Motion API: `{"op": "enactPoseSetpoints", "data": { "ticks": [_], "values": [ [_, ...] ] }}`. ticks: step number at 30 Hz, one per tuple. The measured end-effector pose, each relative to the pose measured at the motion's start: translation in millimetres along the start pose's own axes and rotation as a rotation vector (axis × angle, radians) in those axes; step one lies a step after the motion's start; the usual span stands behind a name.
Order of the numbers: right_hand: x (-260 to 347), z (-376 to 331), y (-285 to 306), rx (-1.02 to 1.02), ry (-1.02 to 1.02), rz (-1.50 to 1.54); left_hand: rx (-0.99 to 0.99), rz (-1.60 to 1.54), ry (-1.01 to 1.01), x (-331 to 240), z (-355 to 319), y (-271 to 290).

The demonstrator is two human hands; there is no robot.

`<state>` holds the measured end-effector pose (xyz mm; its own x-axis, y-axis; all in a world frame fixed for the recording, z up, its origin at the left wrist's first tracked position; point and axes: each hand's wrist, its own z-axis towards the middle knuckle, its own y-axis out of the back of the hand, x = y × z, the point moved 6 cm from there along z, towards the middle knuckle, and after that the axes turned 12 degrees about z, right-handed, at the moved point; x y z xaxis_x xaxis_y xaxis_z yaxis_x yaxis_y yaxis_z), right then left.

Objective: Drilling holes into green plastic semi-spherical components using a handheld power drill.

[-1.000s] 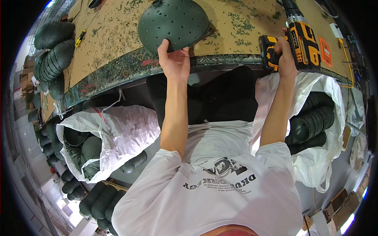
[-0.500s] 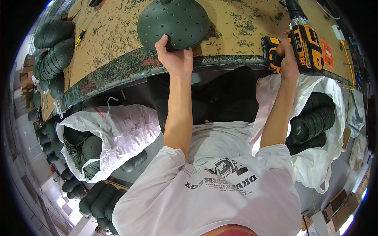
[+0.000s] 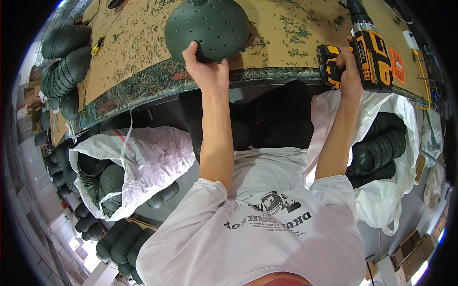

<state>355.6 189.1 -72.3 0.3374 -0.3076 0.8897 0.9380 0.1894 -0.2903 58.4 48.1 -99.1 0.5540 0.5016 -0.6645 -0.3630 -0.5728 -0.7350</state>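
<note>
A dark green domed shell (image 3: 208, 29), dotted with small holes, stands over the near part of the yellow-brown tabletop (image 3: 143, 52). My left hand (image 3: 206, 69) grips its near rim, thumb on the outside and the other fingers curled beneath, partly hidden. At the right edge of the table, my right hand (image 3: 349, 74) is wrapped round the handle of a yellow and black cordless drill (image 3: 374, 59). The drill's chuck points away from me, and its battery lies to the left of my hand. Shell and drill are well apart.
Stacked green shells (image 3: 67, 71) stand at the table's left end near a yellow-handled cutter (image 3: 98, 45). White sacks of shells hang at left (image 3: 152, 148) and right (image 3: 381, 200) below the table edge. Green shavings litter the top; an orange card (image 3: 397, 66) lies beside the drill.
My left hand and the domed shell have shifted slightly to the left. A strap on the left sack has swung. My right hand and the drill have hardly moved.
</note>
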Motion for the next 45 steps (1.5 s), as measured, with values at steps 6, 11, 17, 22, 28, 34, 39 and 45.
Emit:
{"op": "enactPoseSetpoints", "data": {
  "ticks": [6, 11, 17, 22, 28, 34, 39, 45],
  "values": [
    [-4.3, -0.1, 5.0, 0.015, 0.004, -0.009, 0.005, 0.013, -0.012, -3.3, 1.1, -2.3],
    [-1.1, -1.3, -0.6, 0.013, -0.001, -0.015, 0.057, 0.098, 0.001, 0.4, 7.3, 9.4],
    [-1.7, 0.4, 1.4, 0.007, 0.0, -0.038, 0.003, 0.433, 0.017, -4.2, -4.6, 27.3],
    [0.9, -0.5, 0.0, -0.01, 0.001, -0.015, 0.051, 0.351, -0.006, -5.6, -4.6, 29.8],
    [-0.7, -0.4, 0.9, -0.011, -0.016, -0.014, 0.189, 0.257, 0.039, -20.9, 4.6, 43.0],
    [0.6, -0.8, 0.2, -0.025, -0.026, -0.013, 0.188, 0.532, 0.205, -42.7, 20.4, 72.4],
    [-1.3, -0.2, 1.7, -0.021, -0.038, -0.025, 0.072, 0.601, 0.176, -61.7, 29.9, 89.3],
    [-4.4, -1.2, 0.0, 0.024, -0.065, -0.01, -0.097, 0.869, -0.056, -89.2, 30.3, 98.8]
  ]
}}
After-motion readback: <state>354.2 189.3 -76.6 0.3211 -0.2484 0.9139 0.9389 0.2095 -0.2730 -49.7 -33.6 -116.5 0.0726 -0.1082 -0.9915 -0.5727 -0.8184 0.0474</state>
